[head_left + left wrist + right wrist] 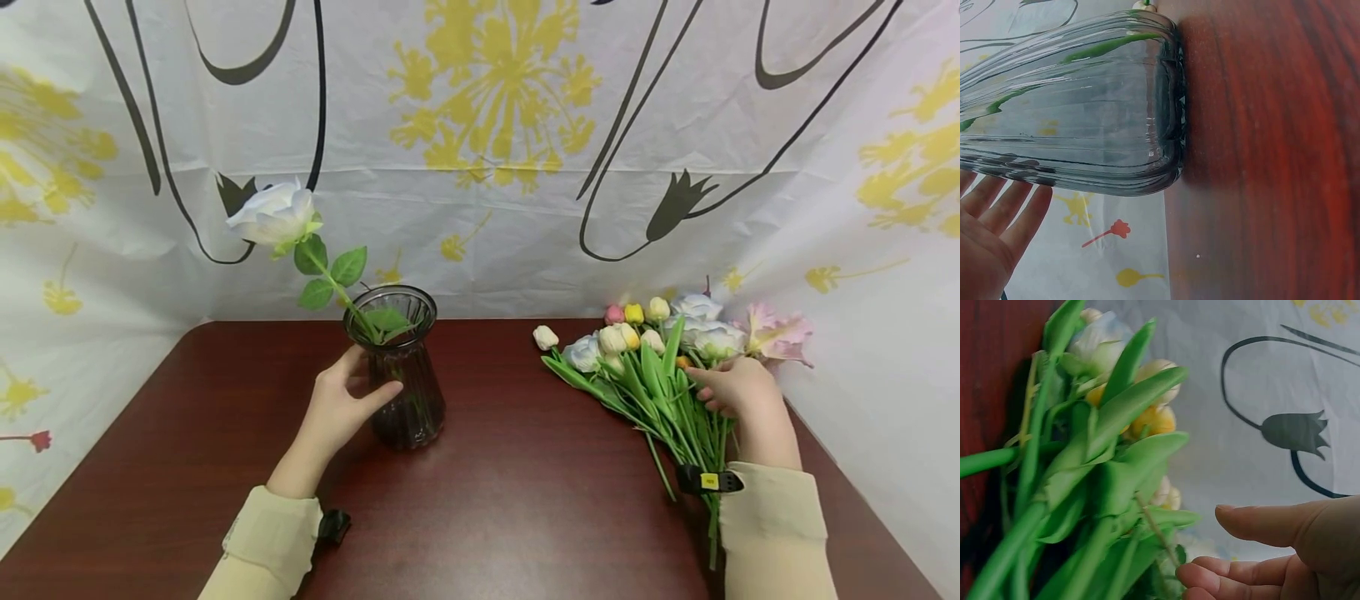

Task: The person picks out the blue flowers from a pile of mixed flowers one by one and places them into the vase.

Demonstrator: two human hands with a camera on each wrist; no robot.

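Note:
On the left of the table, a dark ribbed glass vase (408,400) stands upright with one white rose (276,215) leaning left out of its mouth. The rose's green stem (1110,47) shows through the glass. My left hand (348,404) is at the vase's left side, thumb spread across its front; in the left wrist view the straight fingers (1029,215) touch the glass. To the right lies a bunch of artificial flowers (652,375). My right hand (738,387) is over its right part, thumb and fingers apart beside the leaves (1141,456), with nothing between them.
The bunch holds tulips, white roses and a pink lily (780,335), its stems pointing toward the front edge. A single white tulip (545,337) sticks out left of it. Behind the dark red table (517,500) hangs a printed white cloth (495,242).

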